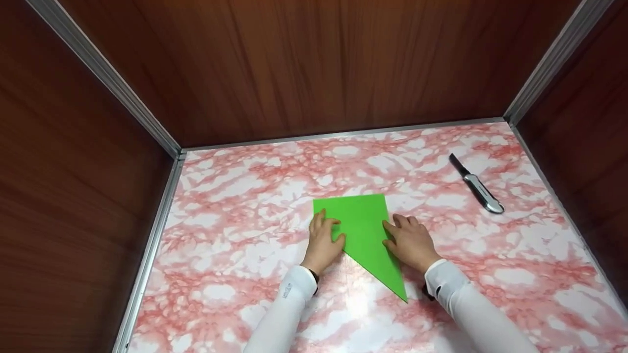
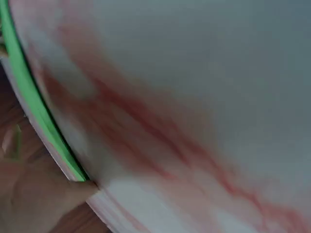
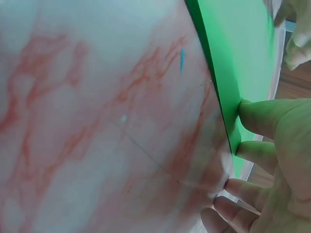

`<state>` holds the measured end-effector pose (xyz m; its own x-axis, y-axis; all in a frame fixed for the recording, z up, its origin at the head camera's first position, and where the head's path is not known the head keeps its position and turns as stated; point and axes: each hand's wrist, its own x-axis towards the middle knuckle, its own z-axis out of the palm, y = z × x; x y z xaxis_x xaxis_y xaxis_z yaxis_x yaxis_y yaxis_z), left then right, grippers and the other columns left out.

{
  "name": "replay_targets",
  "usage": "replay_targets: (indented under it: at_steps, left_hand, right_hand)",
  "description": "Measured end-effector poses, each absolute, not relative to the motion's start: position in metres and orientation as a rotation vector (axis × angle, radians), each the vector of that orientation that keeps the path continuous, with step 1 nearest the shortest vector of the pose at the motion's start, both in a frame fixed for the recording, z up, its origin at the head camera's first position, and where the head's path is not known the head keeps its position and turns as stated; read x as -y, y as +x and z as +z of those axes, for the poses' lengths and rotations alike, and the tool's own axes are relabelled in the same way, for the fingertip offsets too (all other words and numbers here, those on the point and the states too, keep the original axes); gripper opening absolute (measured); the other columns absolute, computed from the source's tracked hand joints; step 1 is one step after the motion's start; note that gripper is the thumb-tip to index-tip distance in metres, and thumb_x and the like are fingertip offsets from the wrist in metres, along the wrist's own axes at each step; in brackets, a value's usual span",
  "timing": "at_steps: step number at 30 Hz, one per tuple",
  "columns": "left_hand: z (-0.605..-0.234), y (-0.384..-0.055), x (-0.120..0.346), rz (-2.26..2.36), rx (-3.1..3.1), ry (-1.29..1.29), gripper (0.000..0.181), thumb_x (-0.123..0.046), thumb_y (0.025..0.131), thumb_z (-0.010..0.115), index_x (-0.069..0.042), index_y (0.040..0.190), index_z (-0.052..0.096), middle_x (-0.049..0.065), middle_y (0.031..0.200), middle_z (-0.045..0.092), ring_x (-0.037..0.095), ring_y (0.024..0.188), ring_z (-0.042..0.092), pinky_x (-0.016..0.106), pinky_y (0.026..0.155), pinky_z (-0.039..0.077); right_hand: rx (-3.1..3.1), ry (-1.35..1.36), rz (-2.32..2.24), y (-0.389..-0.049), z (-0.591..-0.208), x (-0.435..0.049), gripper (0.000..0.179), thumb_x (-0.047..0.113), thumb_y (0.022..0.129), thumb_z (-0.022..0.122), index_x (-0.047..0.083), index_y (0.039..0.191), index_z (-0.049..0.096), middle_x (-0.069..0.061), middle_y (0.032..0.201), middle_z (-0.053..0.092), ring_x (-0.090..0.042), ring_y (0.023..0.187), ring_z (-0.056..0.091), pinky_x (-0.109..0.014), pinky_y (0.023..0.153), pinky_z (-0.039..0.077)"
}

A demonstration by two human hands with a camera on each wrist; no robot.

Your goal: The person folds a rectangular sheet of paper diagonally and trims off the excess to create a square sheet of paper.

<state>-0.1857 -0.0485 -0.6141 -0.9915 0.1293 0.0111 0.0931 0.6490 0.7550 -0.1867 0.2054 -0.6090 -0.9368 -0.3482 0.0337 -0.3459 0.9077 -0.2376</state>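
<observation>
A sheet of bright green paper [image 1: 360,220] lies on the table, wide at its far end and tapering to a sharp point near me. My left hand [image 1: 326,242] rests at its left edge, thumb and fingers spread apart and touching it. In the left wrist view the thumb [image 2: 73,196] meets the edge of the sheet; most of that hand is out of frame. On the right edge, my right hand [image 1: 411,240] touches the paper with thumb and index finger. Its other fingertips [image 3: 228,213] rest on the tabletop beside the sheet, as the right wrist view shows.
A folding knife [image 1: 480,190] with its dark blade out lies on the right side of the table. The red-and-white marbled tabletop [image 1: 235,245] is bordered by dark wood panels [image 1: 333,68] with metal edging at the back, left and right.
</observation>
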Motion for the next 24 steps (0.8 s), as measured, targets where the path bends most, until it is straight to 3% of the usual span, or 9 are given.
replay_targets:
  at_steps: [8,12,14,16,18,21,24]
  left_hand:
    - [-0.602,-0.199,0.059,1.979,-2.486,-0.350,0.053,-0.008,0.089,0.061,-0.003,0.139,0.044,0.024,0.151,0.023,0.039,0.134,0.034,0.045,0.103,0.037]
    - [-0.607,-0.202,0.063,2.202,-2.175,-0.510,0.069,-0.002,0.089,0.059,0.000,0.150,0.027,0.025,0.138,0.041,0.032,0.101,0.057,0.037,0.077,0.052]
    - [-0.610,-0.204,0.064,2.266,-2.066,-0.518,0.070,0.000,0.089,0.059,0.004,0.149,0.024,0.023,0.123,0.052,0.026,0.082,0.061,0.034,0.068,0.054]
    - [-0.612,-0.204,0.065,2.285,-2.019,-0.509,0.064,0.002,0.090,0.060,0.008,0.146,0.030,0.016,0.102,0.057,0.023,0.071,0.059,0.033,0.065,0.054]
    - [-0.612,-0.204,0.065,2.287,-2.000,-0.493,0.051,0.002,0.091,0.060,0.010,0.138,0.041,0.009,0.090,0.055,0.018,0.070,0.057,0.033,0.067,0.055]
    - [-0.610,-0.203,0.066,2.308,-1.943,-0.478,0.034,0.001,0.093,0.060,0.007,0.126,0.052,0.002,0.084,0.050,0.017,0.075,0.056,0.039,0.074,0.055]
    - [-0.606,-0.203,0.066,2.344,-1.882,-0.440,0.026,-0.002,0.094,0.060,0.004,0.119,0.056,0.003,0.086,0.055,0.018,0.080,0.058,0.046,0.082,0.052]
  right_hand:
    - [-3.056,-0.531,-0.387,-0.185,-0.609,-0.206,0.057,0.038,0.091,0.067,0.011,0.139,0.056,-0.020,0.141,0.046,-0.042,0.119,0.041,-0.058,0.089,0.039]
    - [-3.052,-0.526,-0.391,-0.184,-0.612,-0.206,0.056,0.039,0.092,0.065,0.012,0.140,0.054,-0.019,0.142,0.045,-0.041,0.121,0.040,-0.058,0.089,0.038]
    - [-3.060,-0.529,-0.403,-0.184,-0.614,-0.206,0.056,0.039,0.092,0.065,0.013,0.140,0.054,-0.018,0.143,0.045,-0.041,0.121,0.040,-0.058,0.089,0.038]
    - [-3.070,-0.528,-0.427,-0.184,-0.615,-0.206,0.056,0.039,0.092,0.065,0.013,0.140,0.055,-0.018,0.143,0.045,-0.040,0.122,0.040,-0.057,0.089,0.037]
    - [-3.075,-0.518,-0.468,-0.184,-0.617,-0.207,0.058,0.039,0.091,0.066,0.013,0.141,0.054,-0.017,0.144,0.045,-0.040,0.122,0.040,-0.057,0.089,0.037]
    - [-3.058,-0.460,-0.604,-0.185,-0.618,-0.208,0.067,0.036,0.089,0.069,0.010,0.146,0.046,-0.017,0.143,0.045,-0.040,0.123,0.040,-0.056,0.092,0.035]
    - [-2.984,-0.345,-0.896,-0.189,-0.616,-0.211,0.079,0.029,0.087,0.072,0.005,0.151,0.033,-0.020,0.143,0.046,-0.043,0.124,0.040,-0.055,0.099,0.032]
